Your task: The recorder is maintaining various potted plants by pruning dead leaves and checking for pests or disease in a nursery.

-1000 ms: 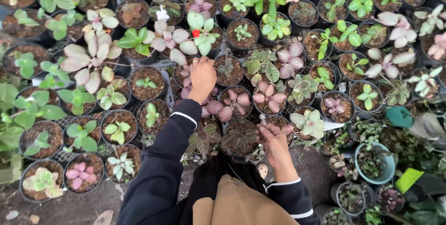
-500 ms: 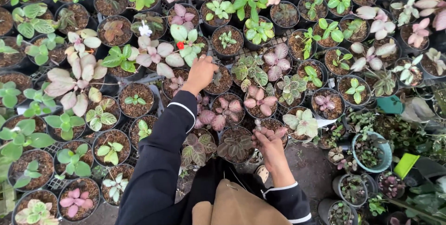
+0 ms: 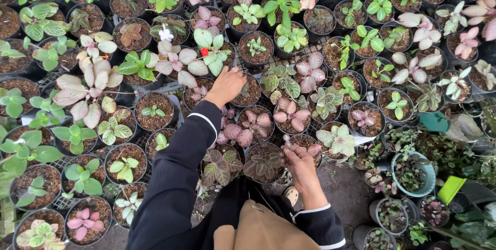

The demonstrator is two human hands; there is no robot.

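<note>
Reaching left hand [image 3: 226, 86] over pot [image 3: 249, 91], fingers curled.

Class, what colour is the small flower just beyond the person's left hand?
Red: the small flower sits among pale green leaves just beyond the left hand, seen in the head view.

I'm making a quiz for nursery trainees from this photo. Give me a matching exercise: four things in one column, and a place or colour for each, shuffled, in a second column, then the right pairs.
Things
1. left hand
2. right hand
3. small red flower
4. round teal pot

Places or colours
A. at the right, on the ground beside the rows of black pots
B. stretched out over a pot of bare-looking soil, fingers at its rim
C. close to the body, next to a pot of dark reddish leaves
D. among pale pink and green leaves, just beyond the outstretched hand

Pairs: 1-B, 2-C, 3-D, 4-A
</note>
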